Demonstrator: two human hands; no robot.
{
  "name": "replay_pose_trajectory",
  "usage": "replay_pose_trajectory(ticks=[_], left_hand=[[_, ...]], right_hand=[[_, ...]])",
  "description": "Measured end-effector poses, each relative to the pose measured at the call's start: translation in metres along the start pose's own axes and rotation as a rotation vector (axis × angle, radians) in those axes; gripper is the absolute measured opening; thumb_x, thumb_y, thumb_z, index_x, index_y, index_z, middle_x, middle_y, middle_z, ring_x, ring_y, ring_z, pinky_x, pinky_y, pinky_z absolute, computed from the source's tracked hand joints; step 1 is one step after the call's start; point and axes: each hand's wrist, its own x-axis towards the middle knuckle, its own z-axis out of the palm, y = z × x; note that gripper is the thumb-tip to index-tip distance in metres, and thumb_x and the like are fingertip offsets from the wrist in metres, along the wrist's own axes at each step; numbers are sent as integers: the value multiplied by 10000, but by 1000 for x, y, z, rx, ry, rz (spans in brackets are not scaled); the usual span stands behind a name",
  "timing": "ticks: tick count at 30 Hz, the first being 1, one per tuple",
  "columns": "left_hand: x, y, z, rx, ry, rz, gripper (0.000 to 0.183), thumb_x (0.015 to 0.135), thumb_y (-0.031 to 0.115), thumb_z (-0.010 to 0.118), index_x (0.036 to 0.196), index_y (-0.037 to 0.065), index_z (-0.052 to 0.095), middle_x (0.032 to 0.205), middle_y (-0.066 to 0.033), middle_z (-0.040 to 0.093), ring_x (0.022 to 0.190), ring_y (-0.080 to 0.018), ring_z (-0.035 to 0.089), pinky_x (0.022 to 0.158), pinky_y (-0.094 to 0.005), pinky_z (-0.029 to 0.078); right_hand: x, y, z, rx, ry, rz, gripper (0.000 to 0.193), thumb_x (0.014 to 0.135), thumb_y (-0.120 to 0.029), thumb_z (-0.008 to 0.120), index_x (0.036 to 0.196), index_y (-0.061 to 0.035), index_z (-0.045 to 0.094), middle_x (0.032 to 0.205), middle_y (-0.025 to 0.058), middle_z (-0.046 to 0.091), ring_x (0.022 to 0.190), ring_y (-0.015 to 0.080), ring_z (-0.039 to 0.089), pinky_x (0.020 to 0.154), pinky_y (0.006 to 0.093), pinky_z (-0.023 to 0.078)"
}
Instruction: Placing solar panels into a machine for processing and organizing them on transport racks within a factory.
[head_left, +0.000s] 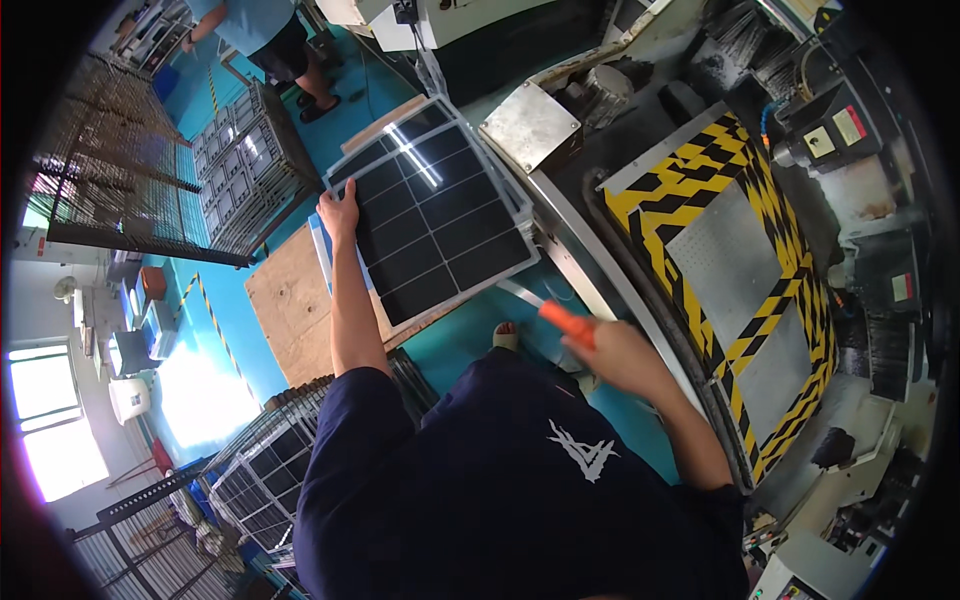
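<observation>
A red-and-white label (850,125) (its writing too small for me to read) marks the machine (725,250). The dark gridded panel (440,225) lies partly over a plywood board (285,305), floor (448,350) showing past its near edge. The left hand (340,212) touches the panel's left edge, finger closure unclear to me; the right hand (618,355) grips an orange-handled tool (564,320).

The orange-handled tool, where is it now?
In the head view, the orange-handled tool is in the right hand, slightly right of the picture's middle, just below the lower right corner of the dark gridded panel.
</observation>
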Motion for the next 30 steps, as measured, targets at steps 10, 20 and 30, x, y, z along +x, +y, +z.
replay_pose_trajectory(ticks=[10,20,30], left_hand=[[3,-9,-7,-683,-153,-218,651,823,315,842,1309,13,530,1169,-127,671,1062,-202,637,919,-323,512],[4,-1,-45,-939,-187,-63,533,913,154,735,1353,-7,479,1226,-135,629,1122,-221,601,988,-328,463],[-26,23,-85,-1191,-433,-186,339,1018,228,606,1253,-17,612,1245,-110,661,1143,-204,622,1005,-333,478]], right_hand=[[27,-30,7,166,111,-57,486,961,-434,617,1037,45,643,749,233,663,736,389,672,682,444,520],[-5,-3,-2,496,43,46,491,962,-434,623,1112,33,656,599,27,552,560,121,586,561,279,470],[-29,42,-1,355,69,84,447,924,-405,674,1019,32,690,629,83,625,575,191,633,592,337,493]])
